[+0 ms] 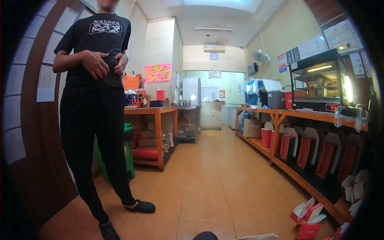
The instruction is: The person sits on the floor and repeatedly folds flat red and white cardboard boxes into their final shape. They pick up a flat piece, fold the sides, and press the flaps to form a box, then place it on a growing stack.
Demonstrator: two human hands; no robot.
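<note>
Neither my left hand nor my right hand shows in the head view. At the lower edge a dark rounded shape (206, 236) pokes in, too little of it to name. Beside it lies the edge of a pale, flat thing (258, 237), perhaps paper or card. Nearest on the right, red and white folded food boxes (309, 218) sit on the floor with their flaps up. More red boxes with raised flaps (307, 146) line the lower shelf of the long wooden counter (256, 139).
A person (96, 76) in black stands at the left, hands at the waist. Behind them are a green bin (130, 152) and a wooden table (160, 120). A glass food warmer (318, 84) tops the right counter. Tiled floor (200, 172) runs back to a doorway.
</note>
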